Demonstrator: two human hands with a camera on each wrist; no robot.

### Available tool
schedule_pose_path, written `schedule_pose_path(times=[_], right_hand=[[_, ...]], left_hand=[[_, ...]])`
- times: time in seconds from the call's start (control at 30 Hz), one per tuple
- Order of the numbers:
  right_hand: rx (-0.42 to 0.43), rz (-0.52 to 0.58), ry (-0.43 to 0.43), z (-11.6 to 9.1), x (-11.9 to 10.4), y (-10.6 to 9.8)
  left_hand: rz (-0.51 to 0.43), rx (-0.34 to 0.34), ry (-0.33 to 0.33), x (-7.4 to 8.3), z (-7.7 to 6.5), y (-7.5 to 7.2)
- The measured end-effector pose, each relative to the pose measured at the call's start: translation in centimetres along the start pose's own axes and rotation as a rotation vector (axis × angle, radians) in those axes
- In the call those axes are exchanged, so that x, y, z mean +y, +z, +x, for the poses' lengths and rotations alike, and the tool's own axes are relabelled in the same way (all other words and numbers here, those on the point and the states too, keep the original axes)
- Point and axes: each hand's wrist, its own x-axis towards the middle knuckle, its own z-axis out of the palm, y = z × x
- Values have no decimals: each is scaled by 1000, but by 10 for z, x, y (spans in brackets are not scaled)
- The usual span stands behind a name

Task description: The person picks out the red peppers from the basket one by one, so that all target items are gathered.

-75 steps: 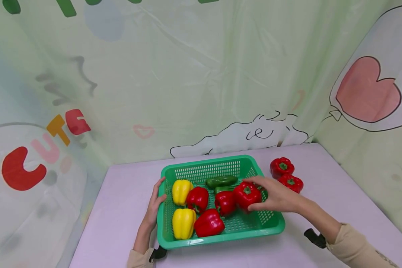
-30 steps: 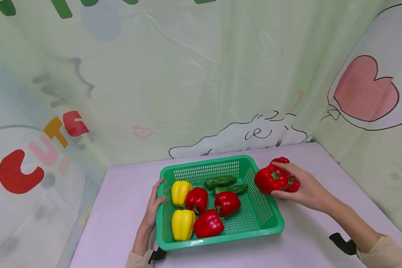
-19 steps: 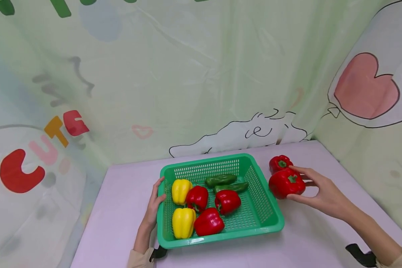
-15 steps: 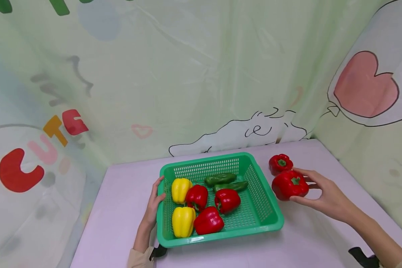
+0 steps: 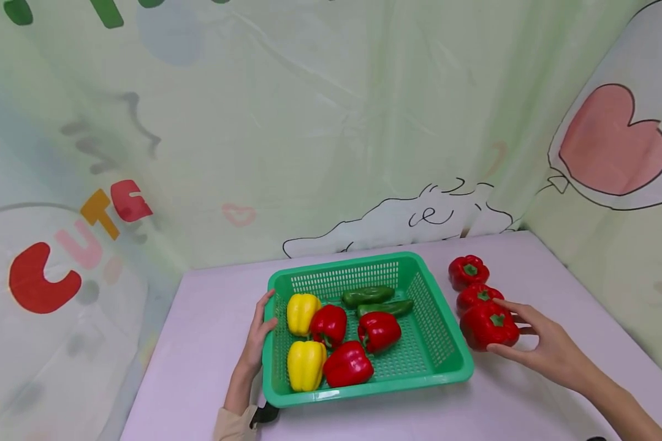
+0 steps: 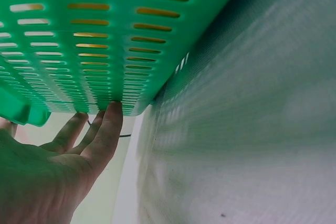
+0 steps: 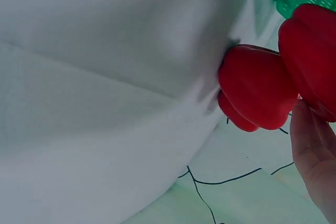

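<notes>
My right hand (image 5: 554,349) grips a red bell pepper (image 5: 486,331) by its side, thumb in front and fingers behind. In the right wrist view, this pepper (image 7: 313,56) is raised off the table, overlapping another red one (image 7: 257,85). Two more red bell peppers, a near one (image 5: 477,296) and a far one (image 5: 467,272), sit just behind it. My left hand (image 5: 254,337) holds the left rim of a green plastic basket (image 5: 368,397), thumb over the edge. In the left wrist view, its fingertips (image 6: 113,111) touch the slotted outer wall.
Inside the basket lie two yellow bell peppers (image 5: 306,365), several red ones (image 5: 349,365) and two long green peppers (image 5: 368,296). The pale table (image 5: 209,318) backs onto a printed curtain (image 5: 309,122), which also hangs along both sides.
My right hand has carried the red bell pepper from above the basket's right side out past the rim, then toward the front of the two other peppers. The left hand stays put.
</notes>
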Motion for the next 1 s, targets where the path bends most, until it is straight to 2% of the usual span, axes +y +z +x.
schedule_pose_path(times=[0.17, 0.4, 0.77, 1.0], right_hand=[[-8, -7, 16, -3, 7, 2], [-54, -41, 97, -11, 10, 2], [-30, -36, 77, -22, 22, 11], [-23, -61, 88, -23, 26, 12]], left_hand=[[-12, -5, 3, -1, 0, 1], [-16, -9, -6, -1, -1, 2], [-14, -10, -5, 1, -3, 1], [-18, -12, -7, 1, -1, -1]])
